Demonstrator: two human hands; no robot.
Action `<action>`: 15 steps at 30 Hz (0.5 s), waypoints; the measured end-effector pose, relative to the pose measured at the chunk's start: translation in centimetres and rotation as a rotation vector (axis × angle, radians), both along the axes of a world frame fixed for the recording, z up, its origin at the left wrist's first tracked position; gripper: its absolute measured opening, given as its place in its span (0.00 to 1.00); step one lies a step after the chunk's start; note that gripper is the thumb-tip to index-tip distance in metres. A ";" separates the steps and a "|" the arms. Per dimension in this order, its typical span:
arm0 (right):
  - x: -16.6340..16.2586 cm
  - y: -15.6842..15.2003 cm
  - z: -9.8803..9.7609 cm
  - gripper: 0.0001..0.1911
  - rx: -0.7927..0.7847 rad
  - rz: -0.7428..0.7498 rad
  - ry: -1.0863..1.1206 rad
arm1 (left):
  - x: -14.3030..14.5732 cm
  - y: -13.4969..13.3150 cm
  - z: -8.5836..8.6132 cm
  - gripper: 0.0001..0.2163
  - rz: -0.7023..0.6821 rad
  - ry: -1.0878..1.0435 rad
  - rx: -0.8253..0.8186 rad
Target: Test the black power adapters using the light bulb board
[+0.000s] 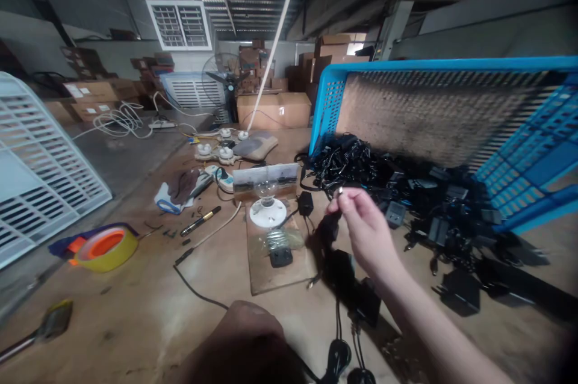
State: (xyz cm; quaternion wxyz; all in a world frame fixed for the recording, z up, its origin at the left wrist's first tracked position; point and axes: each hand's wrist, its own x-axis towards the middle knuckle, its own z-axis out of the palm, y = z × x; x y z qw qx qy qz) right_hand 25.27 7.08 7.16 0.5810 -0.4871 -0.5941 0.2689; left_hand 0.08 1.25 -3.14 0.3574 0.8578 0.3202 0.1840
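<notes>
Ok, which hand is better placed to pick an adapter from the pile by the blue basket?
Probably the right hand: it is nearer the adapter pile; the left hand is farther off. The right pinches a small piece, so would likely need freeing first.

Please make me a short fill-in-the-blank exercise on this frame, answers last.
1. The large basket behind the black adapters is coloured ____.
2. The hand nearer the basket is the person's ____ one.
3. The clear bulb sits in a round ____ holder.
4. The tape roll lies toward the picture's ____ edge.

Missing words: blue; right; white; left.
</notes>
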 end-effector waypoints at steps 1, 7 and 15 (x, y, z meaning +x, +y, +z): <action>-0.3 -0.6 0.5 0.15 0.053 0.059 -0.018 | 0.0 0.0 0.0 0.09 0.002 -0.026 -0.006; -3.4 -6.7 -5.1 0.06 -0.186 0.631 -0.356 | -0.3 0.0 0.6 0.14 0.225 -0.187 -0.210; -3.7 -8.5 -8.6 0.07 -0.350 0.498 -0.285 | 0.0 -0.1 2.0 0.17 0.353 -0.247 -0.336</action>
